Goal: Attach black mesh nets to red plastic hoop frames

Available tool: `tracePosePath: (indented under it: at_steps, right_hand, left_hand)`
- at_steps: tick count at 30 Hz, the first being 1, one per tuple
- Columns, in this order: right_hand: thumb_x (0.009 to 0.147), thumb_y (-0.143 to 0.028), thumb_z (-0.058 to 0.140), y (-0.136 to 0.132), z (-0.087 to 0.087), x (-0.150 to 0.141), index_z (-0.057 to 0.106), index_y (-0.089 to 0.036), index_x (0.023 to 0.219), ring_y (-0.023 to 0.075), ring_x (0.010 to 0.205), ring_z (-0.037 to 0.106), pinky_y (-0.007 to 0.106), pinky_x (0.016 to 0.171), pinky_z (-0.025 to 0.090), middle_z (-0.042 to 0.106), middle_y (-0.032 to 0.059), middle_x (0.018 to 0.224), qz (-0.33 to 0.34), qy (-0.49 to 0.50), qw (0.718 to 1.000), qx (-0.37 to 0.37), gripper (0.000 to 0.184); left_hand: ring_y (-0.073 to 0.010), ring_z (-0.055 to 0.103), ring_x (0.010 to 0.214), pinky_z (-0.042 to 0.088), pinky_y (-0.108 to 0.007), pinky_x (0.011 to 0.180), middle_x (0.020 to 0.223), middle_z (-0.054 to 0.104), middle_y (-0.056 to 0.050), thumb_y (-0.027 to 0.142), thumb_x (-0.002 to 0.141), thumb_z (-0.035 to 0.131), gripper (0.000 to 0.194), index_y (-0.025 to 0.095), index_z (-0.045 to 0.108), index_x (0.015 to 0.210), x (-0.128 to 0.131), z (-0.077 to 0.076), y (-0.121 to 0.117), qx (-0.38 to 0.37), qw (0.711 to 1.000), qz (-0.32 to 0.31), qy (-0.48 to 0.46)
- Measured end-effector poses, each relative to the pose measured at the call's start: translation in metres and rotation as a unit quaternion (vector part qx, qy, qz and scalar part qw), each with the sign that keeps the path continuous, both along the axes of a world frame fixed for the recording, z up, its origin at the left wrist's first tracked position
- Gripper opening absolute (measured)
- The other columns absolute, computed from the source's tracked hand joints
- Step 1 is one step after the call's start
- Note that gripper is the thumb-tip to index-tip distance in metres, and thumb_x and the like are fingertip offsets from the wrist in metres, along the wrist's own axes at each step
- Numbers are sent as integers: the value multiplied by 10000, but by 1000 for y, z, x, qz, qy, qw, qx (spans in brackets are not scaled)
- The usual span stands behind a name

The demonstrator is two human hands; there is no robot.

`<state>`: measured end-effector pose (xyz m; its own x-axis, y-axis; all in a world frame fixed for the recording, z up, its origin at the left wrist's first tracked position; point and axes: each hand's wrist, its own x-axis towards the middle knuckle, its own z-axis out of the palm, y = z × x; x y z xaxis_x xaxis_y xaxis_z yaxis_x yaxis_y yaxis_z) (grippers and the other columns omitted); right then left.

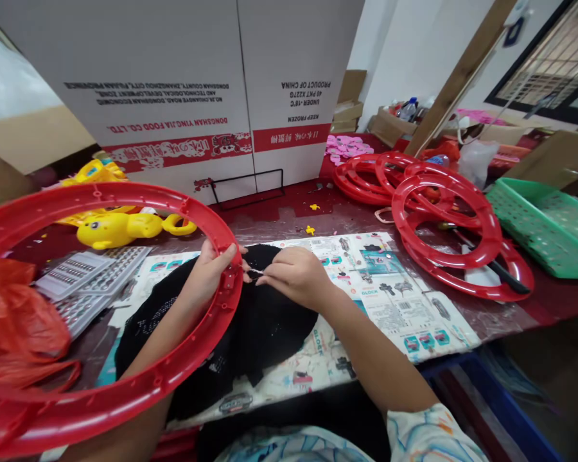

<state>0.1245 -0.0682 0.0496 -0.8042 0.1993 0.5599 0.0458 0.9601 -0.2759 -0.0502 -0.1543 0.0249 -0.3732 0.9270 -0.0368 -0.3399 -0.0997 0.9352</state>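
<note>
A large red plastic ring (pixel 101 205) hangs around my left forearm. My left hand (pixel 212 269) grips its rim at the right side, fingers closed on it. My right hand (pixel 293 276) is beside it, fingers pinched on something small and thin that I cannot make out, held against the ring's rim. Under both hands lies a black mesh cloth (pixel 264 327) on printed paper sheets (pixel 404 308).
A stack of red rings (pixel 443 218) lies at the right, with a green basket (pixel 549 224) beyond. Yellow toys (pixel 120 228) and grey plastic parts (pixel 81 276) sit at the left, next to an orange bag (pixel 14 327). A white carton (pixel 212 96) stands behind.
</note>
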Motion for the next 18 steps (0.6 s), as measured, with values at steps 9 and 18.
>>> tracePosePath:
  at_steps: [9, 18]
  right_hand:
    - [862, -449, 541, 107, -15, 57, 533, -195, 749, 113, 549, 422, 258, 567, 402, 447, -55, 618, -376, 255, 843, -288, 278]
    - [809, -184, 624, 138, -11, 116, 525, -160, 943, 254, 1088, 450, 406, 1004, 300, 511, 157, 1121, -661, 253, 691, -142, 168]
  left_hand:
    - [-108, 614, 578, 490, -210, 462, 812, 613, 37, 338, 743, 765, 353, 220, 466, 889, -22, 0, 4, 22, 998, 66, -1]
    - [-108, 607, 541, 516, -222, 462, 777, 641, 43, 270, 747, 751, 297, 224, 492, 884, -38, -2, -2, 13, 990, 130, 50]
